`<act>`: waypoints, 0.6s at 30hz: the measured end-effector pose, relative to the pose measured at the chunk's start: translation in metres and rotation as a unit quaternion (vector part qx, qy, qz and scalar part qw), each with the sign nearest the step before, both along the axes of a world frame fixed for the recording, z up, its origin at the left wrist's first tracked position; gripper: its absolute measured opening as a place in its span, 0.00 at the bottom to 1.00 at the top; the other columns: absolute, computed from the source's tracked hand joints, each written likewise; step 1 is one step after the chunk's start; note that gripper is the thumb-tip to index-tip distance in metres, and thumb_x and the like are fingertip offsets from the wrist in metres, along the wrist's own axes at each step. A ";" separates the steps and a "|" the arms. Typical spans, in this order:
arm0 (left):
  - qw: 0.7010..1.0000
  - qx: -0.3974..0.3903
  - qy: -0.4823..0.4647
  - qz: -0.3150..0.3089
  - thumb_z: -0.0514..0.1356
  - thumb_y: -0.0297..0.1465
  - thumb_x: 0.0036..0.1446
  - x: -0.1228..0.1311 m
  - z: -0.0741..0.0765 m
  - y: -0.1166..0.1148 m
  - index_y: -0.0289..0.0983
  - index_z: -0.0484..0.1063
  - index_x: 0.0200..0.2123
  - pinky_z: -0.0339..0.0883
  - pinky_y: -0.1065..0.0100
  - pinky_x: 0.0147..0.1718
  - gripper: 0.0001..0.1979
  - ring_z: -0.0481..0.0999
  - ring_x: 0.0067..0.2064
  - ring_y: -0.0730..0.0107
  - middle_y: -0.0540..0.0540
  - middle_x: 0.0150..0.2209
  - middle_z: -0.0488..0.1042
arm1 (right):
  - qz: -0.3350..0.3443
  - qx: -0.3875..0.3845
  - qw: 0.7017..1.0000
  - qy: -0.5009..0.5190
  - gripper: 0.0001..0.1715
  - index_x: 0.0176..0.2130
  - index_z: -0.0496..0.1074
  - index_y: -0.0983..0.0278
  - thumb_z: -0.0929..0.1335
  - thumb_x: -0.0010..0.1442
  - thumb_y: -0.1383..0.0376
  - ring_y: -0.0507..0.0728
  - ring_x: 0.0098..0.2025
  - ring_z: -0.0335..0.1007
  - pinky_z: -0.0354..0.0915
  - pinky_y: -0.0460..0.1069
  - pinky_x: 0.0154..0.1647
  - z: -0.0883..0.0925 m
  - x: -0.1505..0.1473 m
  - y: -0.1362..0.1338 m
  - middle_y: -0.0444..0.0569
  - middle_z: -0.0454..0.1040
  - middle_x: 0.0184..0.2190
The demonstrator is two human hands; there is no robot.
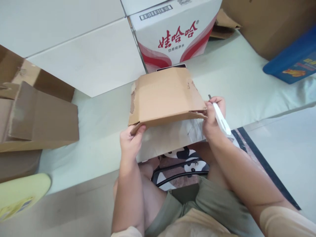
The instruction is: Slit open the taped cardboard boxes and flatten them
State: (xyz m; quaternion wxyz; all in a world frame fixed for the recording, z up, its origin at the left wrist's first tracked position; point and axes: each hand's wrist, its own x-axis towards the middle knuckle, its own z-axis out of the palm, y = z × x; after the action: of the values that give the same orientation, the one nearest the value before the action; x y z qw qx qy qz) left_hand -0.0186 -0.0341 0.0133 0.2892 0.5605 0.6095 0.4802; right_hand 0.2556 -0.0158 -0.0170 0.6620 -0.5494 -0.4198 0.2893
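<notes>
A brown cardboard box [164, 93] lies tilted on the pale sheet [103, 118] before me, with a torn strip along its left side. My left hand [130, 141] pinches its near left corner, thumb on top. My right hand [213, 117] presses against the box's near right corner while gripping a white utility knife [221, 120], whose dark tip pokes up past the fingers.
A white carton with red printing [172, 31] stands just behind the box. Flattened brown cardboard [37, 115] lies at the left, more brown boxes [266, 23] and a blue pack [293, 59] at the right. A yellow item [19, 196] rests at the lower left. My knees are below.
</notes>
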 end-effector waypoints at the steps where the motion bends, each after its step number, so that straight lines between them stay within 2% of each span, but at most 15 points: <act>1: 1.000 0.005 -0.028 0.009 0.69 0.47 0.50 -0.002 -0.002 0.000 0.37 0.71 0.21 0.62 0.69 0.27 0.21 0.64 0.26 0.72 0.52 0.20 0.64 | 0.003 0.001 1.000 0.011 0.16 0.43 0.58 0.56 0.66 0.64 0.50 0.55 0.28 0.74 0.69 0.52 0.29 0.000 0.000 0.000 0.41 0.69 0.31; 4: 0.989 0.011 -0.147 0.018 0.74 0.48 0.44 -0.004 -0.004 0.000 0.37 0.73 0.22 0.70 0.67 0.36 0.22 0.73 0.31 0.69 0.50 0.24 0.71 | -0.002 0.008 1.000 0.007 0.14 0.43 0.58 0.56 0.66 0.65 0.54 0.58 0.36 0.79 0.71 0.54 0.34 0.002 0.000 0.002 0.43 0.72 0.33; 8: 0.961 0.003 -0.277 0.004 0.77 0.47 0.39 0.002 0.007 0.000 0.38 0.77 0.27 0.75 0.61 0.43 0.22 0.79 0.38 0.64 0.46 0.31 0.78 | -0.042 0.047 0.998 -0.002 0.13 0.43 0.56 0.55 0.65 0.65 0.56 0.59 0.43 0.80 0.72 0.56 0.42 0.001 0.002 0.004 0.46 0.78 0.40; 10: 0.951 0.008 -0.308 0.000 0.77 0.47 0.40 0.004 0.015 -0.001 0.40 0.79 0.31 0.76 0.61 0.45 0.21 0.80 0.41 0.63 0.46 0.34 0.80 | -0.051 0.048 0.998 0.002 0.14 0.44 0.55 0.55 0.66 0.65 0.56 0.58 0.42 0.80 0.72 0.55 0.41 0.000 0.002 0.005 0.46 0.78 0.42; 13: 0.942 -0.001 -0.336 -0.010 0.74 0.51 0.43 0.002 0.023 -0.006 0.44 0.80 0.40 0.78 0.59 0.47 0.24 0.80 0.49 0.57 0.44 0.42 0.82 | -0.029 0.010 0.999 0.013 0.15 0.44 0.54 0.54 0.66 0.64 0.56 0.57 0.38 0.80 0.71 0.54 0.37 -0.001 0.002 0.006 0.45 0.78 0.42; 15: 0.936 -0.024 -0.349 -0.025 0.72 0.54 0.44 -0.004 0.023 -0.010 0.46 0.79 0.45 0.79 0.58 0.45 0.28 0.79 0.53 0.52 0.43 0.47 0.81 | -0.008 -0.010 1.000 0.020 0.14 0.44 0.55 0.55 0.65 0.64 0.55 0.56 0.36 0.80 0.70 0.52 0.34 0.000 0.000 0.006 0.43 0.78 0.41; 18: 0.928 -0.053 -0.368 -0.035 0.71 0.56 0.44 -0.013 0.019 -0.015 0.47 0.79 0.46 0.81 0.59 0.44 0.29 0.79 0.54 0.52 0.43 0.49 0.81 | 0.033 -0.037 0.998 0.023 0.12 0.41 0.57 0.56 0.65 0.64 0.56 0.55 0.33 0.80 0.69 0.51 0.32 0.004 -0.002 0.003 0.44 0.79 0.38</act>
State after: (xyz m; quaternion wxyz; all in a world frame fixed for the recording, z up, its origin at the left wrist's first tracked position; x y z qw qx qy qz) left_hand -0.0318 -0.0491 0.0326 0.5390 0.3493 0.4647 0.6095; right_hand 0.2532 -0.0129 -0.0127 0.6405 -0.5527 -0.4113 0.3394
